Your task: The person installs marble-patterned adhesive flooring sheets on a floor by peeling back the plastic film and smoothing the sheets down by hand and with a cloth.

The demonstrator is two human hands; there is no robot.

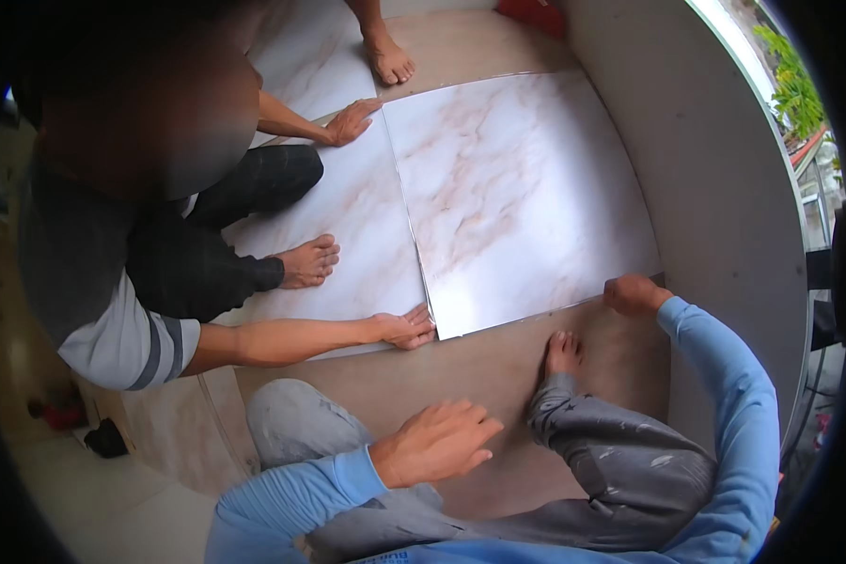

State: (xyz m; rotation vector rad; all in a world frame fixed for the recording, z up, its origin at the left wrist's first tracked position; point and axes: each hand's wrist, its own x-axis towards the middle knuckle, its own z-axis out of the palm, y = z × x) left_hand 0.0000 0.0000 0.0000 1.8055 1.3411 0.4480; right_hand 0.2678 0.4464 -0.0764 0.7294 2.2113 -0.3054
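Seating marbled panel [536, 197] on floor [630, 362], I judge | my right hand [635, 293] curled at its near-right corner, grip unclear | my left hand [434, 446] spread, empty | next calls for aligning seam [407, 207]

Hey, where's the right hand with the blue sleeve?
In the head view, the right hand is right of centre, at the near right corner of the rightmost marbled tile, close to the grey wall.

Marbled tiles [536, 188] on brown floor [498, 371]
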